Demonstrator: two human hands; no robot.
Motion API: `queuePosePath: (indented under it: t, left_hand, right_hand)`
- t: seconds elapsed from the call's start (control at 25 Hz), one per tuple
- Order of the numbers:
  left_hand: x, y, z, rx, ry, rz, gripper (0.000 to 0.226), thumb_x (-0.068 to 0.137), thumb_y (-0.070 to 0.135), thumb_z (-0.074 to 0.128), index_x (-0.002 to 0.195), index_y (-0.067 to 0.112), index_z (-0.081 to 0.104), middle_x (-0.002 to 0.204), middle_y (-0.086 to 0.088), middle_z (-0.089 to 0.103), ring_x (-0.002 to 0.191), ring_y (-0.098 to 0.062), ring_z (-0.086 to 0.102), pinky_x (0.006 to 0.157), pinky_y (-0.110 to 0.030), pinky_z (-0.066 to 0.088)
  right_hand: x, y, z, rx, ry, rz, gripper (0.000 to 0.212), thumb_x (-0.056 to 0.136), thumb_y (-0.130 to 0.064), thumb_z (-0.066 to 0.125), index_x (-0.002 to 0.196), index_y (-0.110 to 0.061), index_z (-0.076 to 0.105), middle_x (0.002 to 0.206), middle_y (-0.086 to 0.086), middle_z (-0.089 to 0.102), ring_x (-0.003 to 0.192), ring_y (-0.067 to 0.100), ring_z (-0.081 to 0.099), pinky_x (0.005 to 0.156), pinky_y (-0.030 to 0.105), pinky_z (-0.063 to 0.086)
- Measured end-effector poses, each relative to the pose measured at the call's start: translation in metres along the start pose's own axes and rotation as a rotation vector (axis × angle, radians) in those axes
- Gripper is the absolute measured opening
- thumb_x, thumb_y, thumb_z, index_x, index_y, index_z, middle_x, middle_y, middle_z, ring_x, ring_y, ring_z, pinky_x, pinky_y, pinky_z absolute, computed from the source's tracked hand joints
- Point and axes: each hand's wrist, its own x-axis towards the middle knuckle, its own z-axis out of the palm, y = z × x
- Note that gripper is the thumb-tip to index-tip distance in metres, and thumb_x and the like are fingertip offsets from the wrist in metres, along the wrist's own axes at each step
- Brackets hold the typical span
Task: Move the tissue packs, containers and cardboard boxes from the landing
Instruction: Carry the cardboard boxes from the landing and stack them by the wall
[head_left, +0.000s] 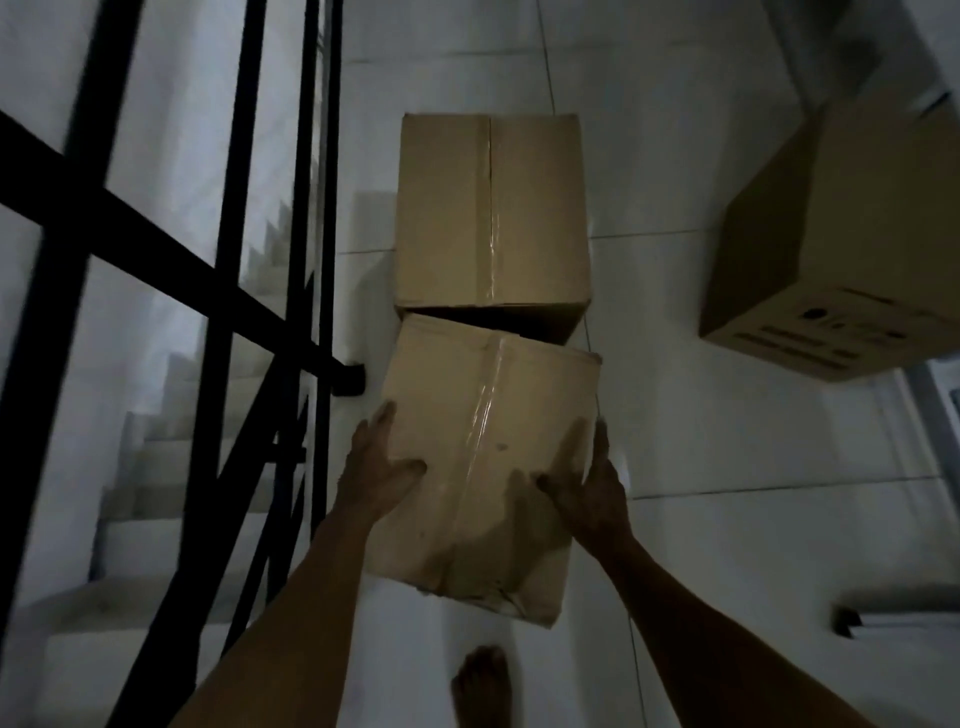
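Clamped between left hand (376, 467) and right hand (592, 483), thumbs across the top and fingers (383, 415) spread down both sides: a tilted, tape-sealed brown cardboard box (493, 415), just in front of a second taped brown cardboard box (493, 208) on the white tiled landing floor (727, 519). Likely hazards: slipping from that squeeze-only hold onto the bare foot (480, 680) below, or catching the black metal stair railing (156, 241) alongside.

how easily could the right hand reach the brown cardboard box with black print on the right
Probably not yet: the right hand and left hand hold the taped brown cardboard box. The way to the printed cardboard box looks free.
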Motion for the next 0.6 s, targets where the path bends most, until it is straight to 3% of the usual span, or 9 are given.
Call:
queuePosePath:
  t: [0.12,0.24,0.36,0.52,0.6]
  left_hand:
    - [0.012,-0.006,0.006,0.014,0.021,-0.03,0.107,0.071,0.052,0.071,0.15,0.052,-0.002,0.155,-0.008,0.025,0.136,-0.033,0.038,0.108,-0.052,0.036]
    - [0.006,-0.006,0.016,0.06,0.062,-0.02,0.113,0.066,0.059,0.073,0.142,0.065,-0.011,0.144,-0.01,0.038,0.125,-0.039,0.045,0.099,-0.059,0.042]
    - [-0.002,-0.001,0.026,0.029,0.039,0.0,0.122,0.065,0.059,0.08,0.138,0.067,-0.018,0.144,-0.012,0.038,0.125,-0.039,0.045,0.1,-0.057,0.043]
    - [-0.011,0.002,0.036,-0.116,-0.009,0.044,0.129,0.066,0.048,0.086,0.142,0.063,-0.017,0.156,-0.006,0.026,0.136,-0.031,0.039,0.107,-0.046,0.037]
    - [-0.007,-0.002,0.035,-0.134,-0.01,0.073,0.13,0.065,0.048,0.087,0.144,0.061,-0.016,0.16,-0.002,0.023,0.139,-0.028,0.037,0.11,-0.044,0.035]
  right_hand:
    - [0.014,0.015,0.017,0.014,-0.03,-0.083,0.127,0.062,-0.073,0.067,0.154,-0.035,-0.011,0.162,0.009,0.017,0.137,0.037,0.039,0.104,0.058,0.043]
    - [0.021,0.019,0.017,0.07,0.004,-0.111,0.122,0.064,-0.065,0.07,0.155,-0.035,-0.006,0.163,0.002,0.012,0.141,0.034,0.033,0.108,0.058,0.038]
    - [0.032,0.021,-0.001,0.024,0.005,-0.13,0.122,0.066,-0.058,0.075,0.154,-0.039,-0.007,0.163,0.001,0.013,0.141,0.033,0.032,0.11,0.052,0.038]
    - [0.042,0.034,-0.024,-0.059,-0.152,-0.104,0.137,0.06,-0.048,0.088,0.152,-0.042,-0.013,0.163,-0.006,0.007,0.142,0.028,0.027,0.105,0.035,0.032]
    - [0.044,0.036,-0.02,-0.069,-0.162,-0.102,0.141,0.059,-0.042,0.09,0.151,-0.042,-0.017,0.163,-0.006,0.004,0.14,0.029,0.029,0.103,0.036,0.035]
